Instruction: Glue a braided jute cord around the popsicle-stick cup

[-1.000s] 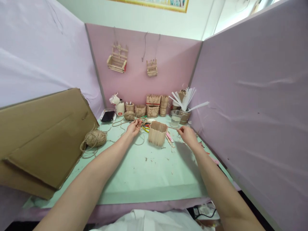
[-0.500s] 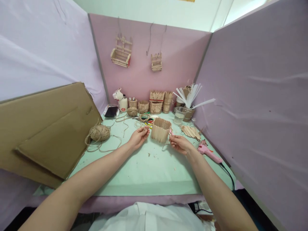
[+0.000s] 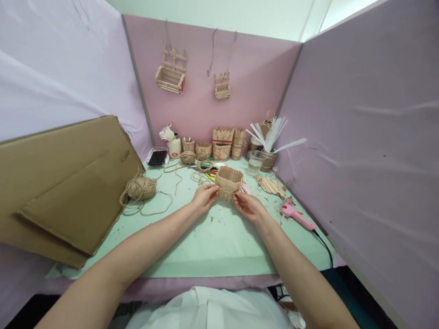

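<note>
A small basket of upright wooden sticks [image 3: 229, 178] stands on the green-covered table in front of me. A thin piece of twine [image 3: 227, 188] runs across its near side, between my two hands. My left hand [image 3: 206, 196] pinches the twine at the basket's left front. At the right front, my right hand [image 3: 247, 205] has its fingers pinched on the other end of the twine. Behind the basket, partly hidden, lie scissors or pliers with coloured handles [image 3: 210, 176]. A pink object [image 3: 244, 189] shows just behind the basket's right side.
A ball of twine [image 3: 141, 188] lies at left beside cardboard sheets [image 3: 75, 192]. At right are loose wooden sticks [image 3: 271, 186], a pink glue gun [image 3: 297, 216] and a clear plastic cup [image 3: 254, 163]. Finished stick containers [image 3: 222, 145] line the back; small stick baskets [image 3: 170, 78] hang above.
Both hands have come closer together in front of the basket. The twine now lies across the basket's near side. The view has shifted slightly.
</note>
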